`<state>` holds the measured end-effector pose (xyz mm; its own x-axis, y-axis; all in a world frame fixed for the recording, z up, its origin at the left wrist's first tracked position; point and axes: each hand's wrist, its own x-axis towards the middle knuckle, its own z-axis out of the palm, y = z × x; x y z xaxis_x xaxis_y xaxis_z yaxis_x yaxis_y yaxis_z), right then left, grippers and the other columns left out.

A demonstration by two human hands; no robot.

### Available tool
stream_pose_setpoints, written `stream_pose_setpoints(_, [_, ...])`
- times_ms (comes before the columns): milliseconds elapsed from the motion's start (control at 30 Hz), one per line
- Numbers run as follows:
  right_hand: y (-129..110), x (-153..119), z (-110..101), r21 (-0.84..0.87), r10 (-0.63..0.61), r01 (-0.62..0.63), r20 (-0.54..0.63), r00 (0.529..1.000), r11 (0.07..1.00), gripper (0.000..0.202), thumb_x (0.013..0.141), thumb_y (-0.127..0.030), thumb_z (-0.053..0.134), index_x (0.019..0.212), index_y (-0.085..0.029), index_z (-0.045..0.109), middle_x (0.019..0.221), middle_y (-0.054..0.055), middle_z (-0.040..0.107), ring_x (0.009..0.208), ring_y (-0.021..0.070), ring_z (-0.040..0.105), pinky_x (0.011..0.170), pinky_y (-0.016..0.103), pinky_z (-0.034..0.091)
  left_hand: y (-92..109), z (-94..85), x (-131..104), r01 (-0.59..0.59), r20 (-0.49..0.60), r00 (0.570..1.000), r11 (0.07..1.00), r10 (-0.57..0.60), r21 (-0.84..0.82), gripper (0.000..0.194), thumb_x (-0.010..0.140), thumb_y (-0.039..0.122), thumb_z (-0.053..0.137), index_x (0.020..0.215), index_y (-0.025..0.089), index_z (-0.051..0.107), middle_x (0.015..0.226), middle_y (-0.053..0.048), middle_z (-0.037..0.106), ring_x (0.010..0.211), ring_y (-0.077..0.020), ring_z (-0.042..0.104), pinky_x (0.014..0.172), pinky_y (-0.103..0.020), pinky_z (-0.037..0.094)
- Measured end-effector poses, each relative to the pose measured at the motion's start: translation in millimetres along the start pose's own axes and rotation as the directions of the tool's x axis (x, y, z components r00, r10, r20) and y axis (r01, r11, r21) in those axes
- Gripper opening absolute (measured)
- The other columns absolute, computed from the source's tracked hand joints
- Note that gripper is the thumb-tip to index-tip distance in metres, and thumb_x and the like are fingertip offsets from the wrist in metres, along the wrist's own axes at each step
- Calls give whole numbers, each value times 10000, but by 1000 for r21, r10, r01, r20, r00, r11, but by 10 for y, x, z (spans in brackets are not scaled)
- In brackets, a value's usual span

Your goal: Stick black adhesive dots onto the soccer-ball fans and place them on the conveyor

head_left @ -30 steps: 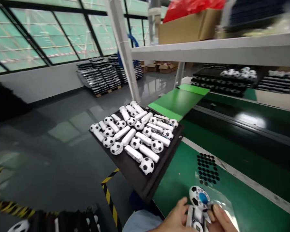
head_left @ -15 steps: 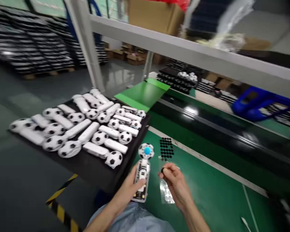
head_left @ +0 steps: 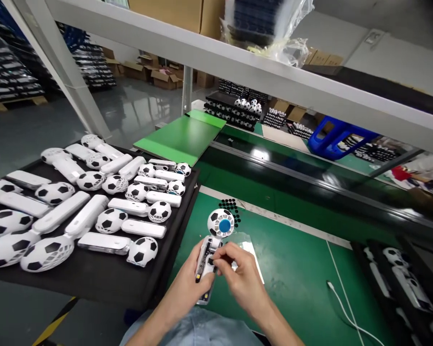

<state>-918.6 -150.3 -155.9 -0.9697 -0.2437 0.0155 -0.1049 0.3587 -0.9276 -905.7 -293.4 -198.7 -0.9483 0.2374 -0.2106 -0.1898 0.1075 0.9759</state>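
Observation:
A handheld fan [head_left: 221, 223] with a football-patterned head and a blue round centre stands in front of me, its handle opened so that the inner parts show. My left hand [head_left: 193, 274] is closed around the handle, with the thumb lying across its front. My right hand [head_left: 238, 269] pinches at the middle of the handle, and its fingertips touch a small dark spot there, apparently a black round pad [head_left: 211, 261]. The fingers partly cover this pad. Behind the fan head lie rows of black round pads [head_left: 233, 205] on the green table [head_left: 292, 269].
To the left, a black tray [head_left: 104, 276] carries several football fans. A clear bag [head_left: 250, 245] lies beside my right hand. At right are a white cable [head_left: 341, 302] and another tray of fans [head_left: 406, 278]. A grey frame beam [head_left: 216, 57] crosses above the table.
My right hand has moved left from above the clear bag onto the fan's handle, bringing the black round pad. The view has shifted to the right.

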Motion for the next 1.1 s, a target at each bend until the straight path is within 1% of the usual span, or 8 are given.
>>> stream_pose_setpoints(100, [3,-6,-2,-120,-36,37,8,999,992,146,820,-160,481,726,-208,583,697,-9,553,635,134,523,574,243,372,3,14,14,12,-3,1000,1000,-12,-18,676,694,207,484,1341,117,309,1338,-139,483,1268,-269,419,1029,-386,387])
stream_pose_setpoints(233, [18,-3,9,-221,-74,77,22,997,972,158,821,-116,474,746,-213,573,715,-10,564,644,132,516,579,239,356,-7,19,25,31,11,999,999,-30,-37,687,694,196,478,1351,111,295,1344,-142,478,1285,-275,399,1020,-382,398])
stream_pose_setpoints(367, [23,3,32,-227,-82,82,9,997,970,162,819,-100,472,747,-213,563,727,-10,567,665,133,530,590,237,361,-23,15,31,30,21,999,998,-28,-63,690,688,175,477,1348,103,290,1359,-146,458,1253,-264,433,1048,-389,361])
stream_pose_setpoints(600, [23,-13,51,-253,-98,97,6,995,963,164,821,-103,463,754,-217,560,743,3,577,685,149,544,581,252,361,-46,23,26,26,41,999,995,-22,-94,690,693,174,465,1356,111,287,1335,-146,477,1214,-270,470,1005,-394,400])
stream_pose_setpoints(767, [35,-31,63,-285,-98,97,9,995,954,154,821,-117,463,749,-212,560,743,5,591,704,156,555,595,255,368,-83,42,25,21,20,1000,995,-19,-103,692,685,188,476,1350,107,305,1336,-148,478,1223,-274,461,1027,-405,380])
stream_pose_setpoints(967, [57,-53,95,-249,-98,83,-47,994,965,173,830,-99,440,768,-208,559,752,1,576,694,142,550,569,244,364,-93,57,43,15,3,1000,996,-15,-93,692,689,193,502,1354,131,320,1359,-139,463,1248,-283,438,1068,-417,335])
stream_pose_setpoints(1033, [73,-60,114,-265,-120,101,-56,991,959,171,835,-98,441,770,-206,556,751,0,572,686,139,550,581,247,375,-91,58,43,22,7,1000,996,-21,-88,695,694,193,504,1358,129,311,1371,-137,452,1263,-279,425,1076,-407,329])
stream_pose_setpoints(1100, [100,-71,143,-276,-175,145,-84,981,950,175,846,-98,436,789,-204,562,757,5,567,685,140,553,587,251,391,-92,57,41,9,0,1000,995,-9,-100,683,716,203,503,1364,130,299,1390,-133,433,1280,-268,408,1084,-386,322])
